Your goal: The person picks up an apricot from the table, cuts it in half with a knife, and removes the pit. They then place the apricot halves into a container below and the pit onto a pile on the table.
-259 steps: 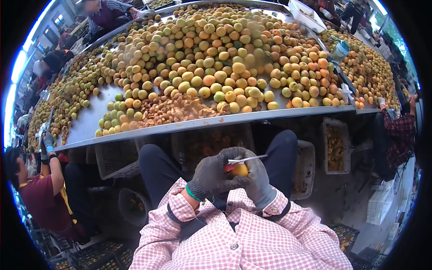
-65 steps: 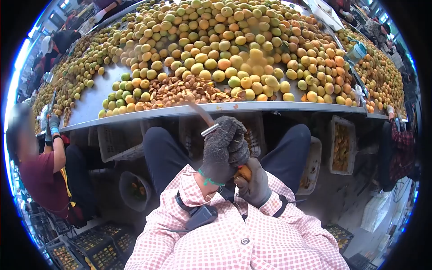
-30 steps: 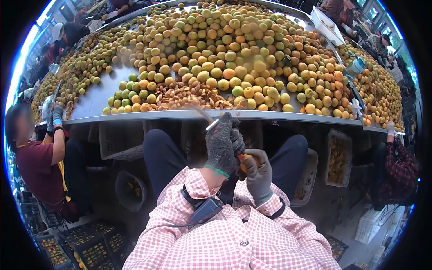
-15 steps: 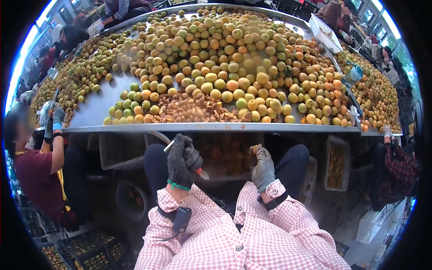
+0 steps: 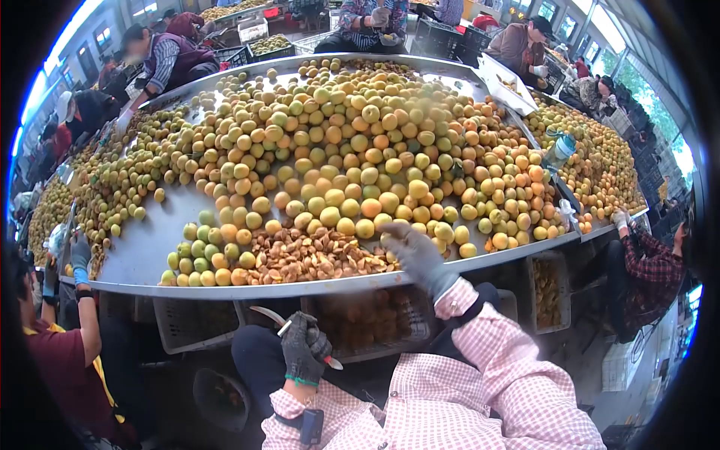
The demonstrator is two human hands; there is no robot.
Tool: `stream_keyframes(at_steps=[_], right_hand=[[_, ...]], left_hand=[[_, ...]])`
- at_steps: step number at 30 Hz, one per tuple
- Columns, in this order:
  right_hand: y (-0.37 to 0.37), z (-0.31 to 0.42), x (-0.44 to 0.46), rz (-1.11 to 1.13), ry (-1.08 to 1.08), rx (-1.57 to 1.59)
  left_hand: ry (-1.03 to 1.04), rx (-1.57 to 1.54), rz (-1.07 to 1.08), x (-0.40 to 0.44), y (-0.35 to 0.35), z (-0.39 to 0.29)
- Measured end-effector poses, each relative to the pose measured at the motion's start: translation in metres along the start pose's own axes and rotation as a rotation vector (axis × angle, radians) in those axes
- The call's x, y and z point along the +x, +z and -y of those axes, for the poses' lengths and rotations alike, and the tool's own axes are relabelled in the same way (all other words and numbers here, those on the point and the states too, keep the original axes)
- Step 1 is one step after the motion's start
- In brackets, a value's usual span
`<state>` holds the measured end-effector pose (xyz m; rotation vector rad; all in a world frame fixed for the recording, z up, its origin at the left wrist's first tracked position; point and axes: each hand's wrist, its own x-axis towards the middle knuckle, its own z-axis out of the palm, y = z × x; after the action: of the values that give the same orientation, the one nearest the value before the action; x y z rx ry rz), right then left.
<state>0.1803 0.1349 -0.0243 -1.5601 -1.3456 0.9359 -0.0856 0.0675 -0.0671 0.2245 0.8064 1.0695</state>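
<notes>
My left hand (image 5: 304, 349), in a dark grey knitted glove, is closed around a slim knife (image 5: 267, 315) with a curved blade. A red and pale end of it pokes out below the fist. My right hand (image 5: 416, 259), in a grey glove, reaches over the table's front edge with fingers stretched towards the whole apricots (image 5: 388, 202); nothing shows in it. To its left lies a heap of cut apricot pieces (image 5: 315, 256). Greener apricots (image 5: 202, 251) sit left of that heap.
The metal table (image 5: 150, 244) has a raised front rim. Below it stand a crate of fruit (image 5: 420, 330), a pale crate (image 5: 176, 337) and a bucket (image 5: 217, 397). A white tray (image 5: 504, 84) and a blue-lidded jar (image 5: 559, 150) stand at right. Co-workers sit around the table.
My right hand has moved from above my lap up and forward over the table edge, and the small piece it held is gone from view. My left hand keeps the knife. The view has tilted up.
</notes>
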Motion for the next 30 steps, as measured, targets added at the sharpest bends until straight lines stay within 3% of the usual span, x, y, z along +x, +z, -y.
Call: stream_keyframes(at_steps=[3, 5, 7, 9, 11, 13, 16, 18, 19, 20, 21, 23, 25, 27, 28, 29, 30], right_hand=[[-0.047, 0.002, 0.046, -0.301, -0.164, -0.641], [-0.061, -0.027, 0.08, -0.369, -0.284, -0.821], [-0.061, -0.039, 0.095, -0.335, -0.217, -0.855], [-0.062, -0.038, 0.098, -0.306, -0.131, -1.112], [-0.065, -0.039, 0.103, -0.362, -0.159, -1.103], [-0.073, -0.036, 0.109, -0.19, 0.02, -1.113], [-0.076, -0.03, 0.099, -0.212, 0.089, -0.871], [-0.071, -0.071, 0.096, -0.488, -0.36, -0.617], [-0.068, -0.04, 0.069, -0.431, -0.409, -0.399], [-0.064, -0.037, 0.05, -0.177, -0.247, 0.047], [-0.059, 0.018, 0.01, 0.021, 0.156, 0.736], [-0.022, -0.007, -0.031, 0.192, 0.228, 1.029], [-0.006, 0.018, -0.078, 0.351, 0.342, 0.948], [0.021, 0.008, -0.104, 0.429, 0.307, 0.711], [0.041, -0.006, -0.115, 0.221, -0.023, 0.473], [0.04, -0.003, -0.13, 0.156, -0.019, 0.195], [0.028, 0.013, -0.139, 0.211, 0.092, 0.257]], left_hand=[[-0.074, 0.066, -0.052, -0.002, 0.013, 0.003], [-0.086, 0.103, -0.042, 0.001, 0.016, 0.009], [-0.154, 0.245, -0.025, 0.005, 0.02, 0.014], [-0.184, 0.276, 0.037, 0.007, 0.021, 0.017], [-0.19, 0.337, 0.069, 0.007, 0.025, 0.023], [-0.213, 0.333, 0.072, 0.007, 0.024, 0.029], [-0.23, 0.376, 0.1, 0.005, 0.023, 0.032], [-0.233, 0.354, 0.052, 0.003, 0.026, 0.034], [-0.22, 0.368, 0.054, -0.001, 0.029, 0.034], [-0.204, 0.391, 0.07, 0.002, 0.022, 0.038], [-0.183, 0.413, 0.084, 0.007, 0.016, 0.042], [-0.159, 0.532, 0.1, 0.006, 0.023, 0.044], [-0.093, 0.633, 0.099, 0.011, 0.02, 0.053], [0.272, 0.908, 0.228, 0.024, -0.006, 0.072], [0.59, 1.592, 0.473, 0.027, -0.023, 0.07], [0.599, 1.594, 0.495, 0.026, -0.029, 0.077], [0.564, 1.461, 0.509, 0.025, -0.031, 0.086]])
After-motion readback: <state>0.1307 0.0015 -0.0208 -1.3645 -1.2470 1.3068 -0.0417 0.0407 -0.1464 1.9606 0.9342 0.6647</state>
